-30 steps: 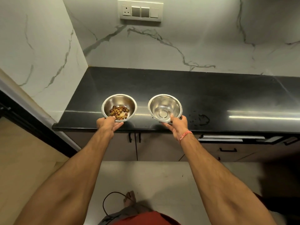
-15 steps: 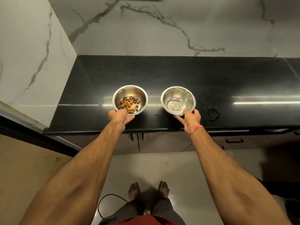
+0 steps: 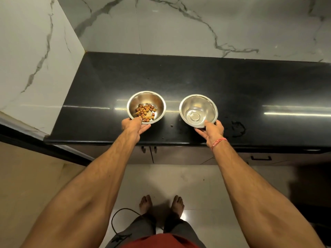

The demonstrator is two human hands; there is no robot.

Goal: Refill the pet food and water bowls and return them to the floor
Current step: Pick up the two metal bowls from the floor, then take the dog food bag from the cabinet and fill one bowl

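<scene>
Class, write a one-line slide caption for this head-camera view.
Left hand grips a round steel bowl of brown kibble; right hand grips an empty-looking steel bowl, over a glossy black countertop.

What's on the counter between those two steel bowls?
Nothing stands between the food bowl and the water bowl: the head view shows only bare black counter, with a small speck nearer its front edge.

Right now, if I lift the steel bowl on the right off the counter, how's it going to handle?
The right bowl looks like thin polished steel, so probably rigid and light. It may hold a little clear water, which could slosh if tilted. The right hand pinches only its near rim, and the smooth metal and damp patch on the counter suggest it might slip.
</scene>
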